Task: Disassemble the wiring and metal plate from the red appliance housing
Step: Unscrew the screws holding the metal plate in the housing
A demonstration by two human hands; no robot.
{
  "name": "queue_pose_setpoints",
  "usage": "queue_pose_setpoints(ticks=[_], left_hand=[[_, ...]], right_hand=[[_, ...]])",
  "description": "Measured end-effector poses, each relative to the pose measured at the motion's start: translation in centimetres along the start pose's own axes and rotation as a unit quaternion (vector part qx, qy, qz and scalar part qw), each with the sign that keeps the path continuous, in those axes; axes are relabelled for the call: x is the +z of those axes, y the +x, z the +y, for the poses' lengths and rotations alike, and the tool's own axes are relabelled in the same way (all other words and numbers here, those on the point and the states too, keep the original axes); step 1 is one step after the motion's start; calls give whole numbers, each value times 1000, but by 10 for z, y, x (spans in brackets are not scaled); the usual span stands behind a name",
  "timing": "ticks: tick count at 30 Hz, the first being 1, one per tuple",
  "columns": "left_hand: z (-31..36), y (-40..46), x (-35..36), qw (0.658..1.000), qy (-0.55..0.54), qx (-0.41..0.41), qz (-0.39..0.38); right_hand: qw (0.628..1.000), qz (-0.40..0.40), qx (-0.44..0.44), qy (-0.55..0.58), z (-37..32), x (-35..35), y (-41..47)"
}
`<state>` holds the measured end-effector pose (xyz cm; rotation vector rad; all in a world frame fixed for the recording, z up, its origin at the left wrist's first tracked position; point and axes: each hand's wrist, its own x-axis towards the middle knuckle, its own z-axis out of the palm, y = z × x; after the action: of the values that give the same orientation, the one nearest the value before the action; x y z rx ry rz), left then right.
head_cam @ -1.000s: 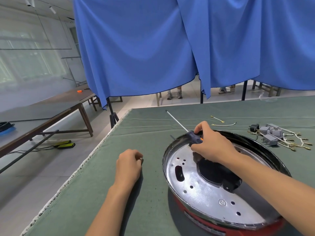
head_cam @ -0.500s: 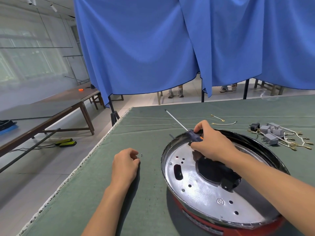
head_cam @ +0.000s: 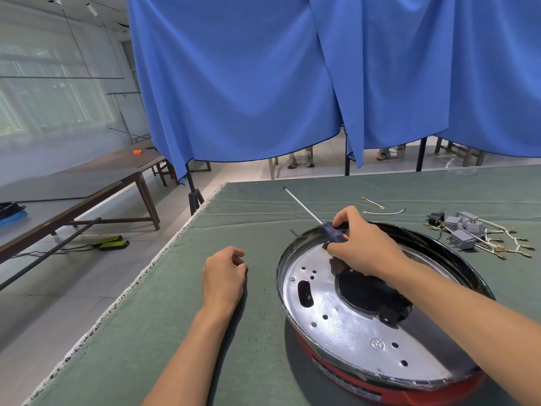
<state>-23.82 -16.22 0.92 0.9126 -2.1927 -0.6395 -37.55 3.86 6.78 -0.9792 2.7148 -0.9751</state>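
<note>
Plate removal: screw stage

Counter (head_cam: 263, 224) is carrying the red appliance housing (head_cam: 409, 391), sitting at near right with the metal plate (head_cam: 336, 320) still seated inside. Removed wiring (head_cam: 474, 232) is lying far right. Right hand (head_cam: 363, 244) is gripping the screwdriver (head_cam: 330, 228), fingers curled round its handle, shaft pointing away. Left hand (head_cam: 224, 273) is resting loosely curled, holding nothing visible. Next, probably: seating the tip on the remaining screw (head_cam: 292, 278).

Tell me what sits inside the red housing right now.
Inside the red housing lies the metal plate, dotted with holes, with a black part at its centre. The right hand holding the screwdriver covers the plate's far edge; nothing beneath the plate is visible.
</note>
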Motion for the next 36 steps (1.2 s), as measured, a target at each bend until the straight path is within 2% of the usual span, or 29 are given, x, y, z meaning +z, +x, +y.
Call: queue_pose_setpoints(ticks=[3, 7, 11, 13, 16, 19, 21, 23, 25, 28, 30, 33, 36], left_hand=[[-1, 0, -1, 1000, -11, -3, 5], [-2, -4, -7, 994, -98, -36, 43], [3, -9, -13, 990, -102, -47, 82], [15, -14, -15, 990, -118, -53, 49], [44, -33, -15, 982, -159, -69, -80], [65, -46, -22, 976, -156, -80, -131], [72, -47, -34, 969, -186, -95, -134], [76, -51, -44, 965, -187, -104, -152], [82, -57, -47, 968, -141, -96, -184], [90, -64, -44, 974, -66, -81, -201], [91, -65, -41, 972, -54, -77, -217], [92, -60, -37, 967, -70, -73, -232], [98, -49, -32, 961, -76, -57, -259]], right_hand=[[1000, 2, -2, 1, 0, 0, 0], [1000, 8, -3, -2, 2, 1, 2], [999, 4, -31, 33, 1, 0, -1], [994, 35, -54, 83, -1, -1, -2], [974, 109, -60, 191, -7, -10, -5], [925, 93, -46, 365, -13, -25, -14], [900, 77, -62, 424, -12, -38, -19], [911, 69, -91, 395, -9, -48, -22], [940, 76, -109, 313, -8, -57, -24], [977, 111, -161, 86, -4, -64, -27], [969, 154, -194, -11, 0, -65, -32], [941, 235, -223, -95, 6, -69, -38], [916, 301, -246, -94, 9, -75, -41]])
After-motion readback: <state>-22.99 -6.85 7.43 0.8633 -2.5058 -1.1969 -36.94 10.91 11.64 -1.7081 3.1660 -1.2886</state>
